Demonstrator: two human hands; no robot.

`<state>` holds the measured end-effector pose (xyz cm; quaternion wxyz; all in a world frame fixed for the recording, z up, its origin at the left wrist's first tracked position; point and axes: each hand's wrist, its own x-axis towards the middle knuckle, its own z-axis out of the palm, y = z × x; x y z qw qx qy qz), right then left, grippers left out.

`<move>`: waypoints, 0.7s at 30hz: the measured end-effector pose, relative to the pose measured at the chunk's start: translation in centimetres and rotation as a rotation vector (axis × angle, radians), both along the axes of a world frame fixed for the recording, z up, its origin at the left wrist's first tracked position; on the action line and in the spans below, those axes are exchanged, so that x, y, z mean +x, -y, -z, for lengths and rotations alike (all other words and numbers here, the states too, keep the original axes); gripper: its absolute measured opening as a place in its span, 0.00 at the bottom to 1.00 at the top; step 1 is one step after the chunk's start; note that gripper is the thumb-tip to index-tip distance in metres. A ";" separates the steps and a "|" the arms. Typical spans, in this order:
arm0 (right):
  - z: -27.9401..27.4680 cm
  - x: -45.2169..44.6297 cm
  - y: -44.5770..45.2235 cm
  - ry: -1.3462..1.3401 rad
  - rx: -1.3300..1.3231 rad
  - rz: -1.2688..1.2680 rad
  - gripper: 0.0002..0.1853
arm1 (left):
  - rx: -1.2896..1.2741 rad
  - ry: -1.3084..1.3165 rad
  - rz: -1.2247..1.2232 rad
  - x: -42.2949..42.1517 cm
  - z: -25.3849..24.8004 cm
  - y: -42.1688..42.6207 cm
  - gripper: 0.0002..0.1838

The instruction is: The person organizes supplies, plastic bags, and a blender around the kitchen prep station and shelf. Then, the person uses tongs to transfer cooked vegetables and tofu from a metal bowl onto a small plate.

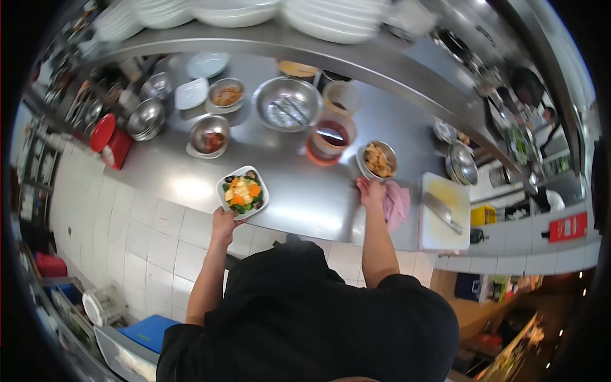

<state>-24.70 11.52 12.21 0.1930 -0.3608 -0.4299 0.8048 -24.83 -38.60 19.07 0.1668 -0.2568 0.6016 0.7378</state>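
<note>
My left hand (pixel 224 226) grips the near edge of a white square dish (pixel 264 202) at the counter's front edge. Green vegetables, orange slices, pale pieces and dark mushroom-like pieces (pixel 243 191) fill that dish. On the right, my right hand (pixel 371 191) closes at the near rim of a metal bowl (pixel 393 155) that stands on a pale plate. Golden-brown fried-looking pieces (pixel 378 159) lie in the bowl. Beside and partly under my right wrist is a pink cloth (pixel 397 205). My right fingertips are partly hidden against the bowl and plate.
A knife (pixel 443 213) lies on the white cutting board (pixel 433 239) at right. Behind are a large metal bowl (pixel 261 95), a container of red liquid (pixel 331 132) and small food bowls (pixel 210 135). A shelf of stacked plates (pixel 337 22) overhangs the counter. A red scale (pixel 114 143) stands left.
</note>
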 end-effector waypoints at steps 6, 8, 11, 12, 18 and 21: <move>-3.4 -0.3 3.8 0.164 -0.017 -0.138 0.15 | -0.027 -0.104 0.068 0.1 -1.7 7.2 0.19; -4.9 -1.1 8.3 0.271 0.138 -0.273 0.17 | -0.010 -0.132 0.103 0.1 -2.0 10.3 0.17; -6.3 -1.6 17.8 0.178 0.347 -0.407 0.17 | -0.007 -0.125 0.044 0.8 -3.2 15.2 0.17; -6.6 -2.0 21.3 0.180 0.350 -0.423 0.17 | 0.000 -0.117 0.044 1.1 -3.4 17.2 0.18; -7.5 -3.8 41.5 0.363 0.537 -0.764 0.16 | -0.067 -0.108 -0.029 3.1 -3.6 29.6 0.18; -6.9 -4.8 49.9 0.170 0.589 -0.994 0.13 | -0.060 -0.120 -0.152 3.6 -4.5 35.3 0.16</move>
